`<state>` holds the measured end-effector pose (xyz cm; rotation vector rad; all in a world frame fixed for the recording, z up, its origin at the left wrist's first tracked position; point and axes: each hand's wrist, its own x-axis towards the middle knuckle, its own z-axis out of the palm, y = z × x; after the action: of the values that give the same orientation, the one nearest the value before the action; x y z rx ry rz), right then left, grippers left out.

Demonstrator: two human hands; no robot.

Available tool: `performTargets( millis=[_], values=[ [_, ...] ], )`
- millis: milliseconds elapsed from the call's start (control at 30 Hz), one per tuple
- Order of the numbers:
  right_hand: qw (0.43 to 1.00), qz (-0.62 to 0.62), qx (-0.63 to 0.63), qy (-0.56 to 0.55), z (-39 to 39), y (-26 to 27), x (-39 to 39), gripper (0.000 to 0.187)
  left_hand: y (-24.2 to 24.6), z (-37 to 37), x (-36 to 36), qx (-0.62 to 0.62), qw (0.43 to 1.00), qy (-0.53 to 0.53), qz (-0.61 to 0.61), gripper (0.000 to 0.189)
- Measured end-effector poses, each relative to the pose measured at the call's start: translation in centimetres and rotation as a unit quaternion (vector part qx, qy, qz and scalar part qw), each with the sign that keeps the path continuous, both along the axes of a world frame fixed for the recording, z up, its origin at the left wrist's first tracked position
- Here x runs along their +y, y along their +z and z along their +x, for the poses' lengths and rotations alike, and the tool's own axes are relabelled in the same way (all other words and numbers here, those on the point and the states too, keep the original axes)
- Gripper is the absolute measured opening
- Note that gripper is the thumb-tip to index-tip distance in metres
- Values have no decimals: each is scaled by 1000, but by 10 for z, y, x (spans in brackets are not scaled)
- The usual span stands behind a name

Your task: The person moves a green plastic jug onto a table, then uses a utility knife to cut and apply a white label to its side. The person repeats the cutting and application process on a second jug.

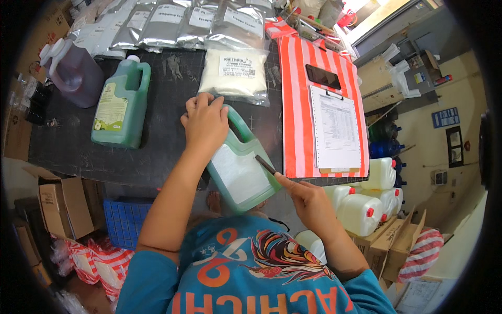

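Note:
A green translucent plastic jug [255,145] leans over the near edge of the table, its base toward me. My left hand [206,123] grips its top end and hides the cap. On the jug's face is a white, blank-looking label patch [239,172]. My right hand [308,198] holds a narrow dark flat tool [265,165], its tip touching the white patch; I cannot tell if it is a blade. To the left stands a similar green jug [137,106] with a printed apple label. A clear bag of cream cheese powder [235,84] lies just beyond my left hand.
Silver pouches [164,27] line the back of the black table [168,86]. Dark red jugs [80,74] stand at left. On striped plastic [292,117] at right lie a phone [323,76] and a clipboard with a printed sheet [337,129]. White jerrycans [359,212] and cartons are below right.

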<state>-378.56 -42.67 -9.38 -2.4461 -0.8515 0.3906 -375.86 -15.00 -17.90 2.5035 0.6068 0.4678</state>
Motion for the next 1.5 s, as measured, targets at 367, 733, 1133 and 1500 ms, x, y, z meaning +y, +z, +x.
performTargets(
  millis=[367, 733, 1133, 1500],
  values=[
    [995, 81, -38, -52, -11, 21, -56, 64, 65, -26, -83, 58, 781, -253, -568, 19],
    [995, 13, -59, -77, 3, 24, -180, 68, 65, 41, -187, 195, 754, -372, -505, 23],
    [956, 83, -89, -268, 38, -9, -428, 61, 92, 151, -393, 1, 789, -583, -193, 31],
    [871, 157, -118, -450, 13, -34, -544, 45, 111, 429, -532, -58, 969, -238, 30, 72]
  ],
)
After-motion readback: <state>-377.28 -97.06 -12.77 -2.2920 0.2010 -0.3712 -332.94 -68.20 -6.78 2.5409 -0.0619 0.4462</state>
